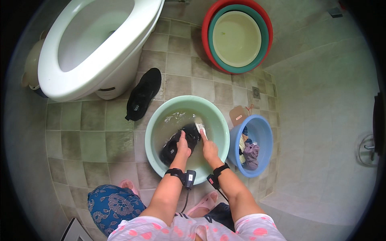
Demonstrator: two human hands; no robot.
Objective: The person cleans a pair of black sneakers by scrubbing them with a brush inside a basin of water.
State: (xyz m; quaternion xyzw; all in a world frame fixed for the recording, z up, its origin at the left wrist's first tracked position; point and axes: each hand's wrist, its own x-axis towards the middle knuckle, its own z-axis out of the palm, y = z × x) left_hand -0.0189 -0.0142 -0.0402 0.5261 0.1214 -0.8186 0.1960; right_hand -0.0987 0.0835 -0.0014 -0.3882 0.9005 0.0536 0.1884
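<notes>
A light green basin of cloudy water stands on the floor in front of me. In it a black shoe lies partly under water, its toe toward the far right. My left hand is closed on the side of this shoe. My right hand grips a white-handled brush, whose head is at the shoe's toe end. Water and my fingers hide part of the shoe and the bristles. Another black shoe rests on the tiles, left of the basin and beside the toilet.
A blue bucket holding crumpled clothes stands right of the basin. Farther back are nested red, teal and cream basins. The white toilet fills the far left. A floor drain lies near the right wall. Dark straps with cables circle both wrists.
</notes>
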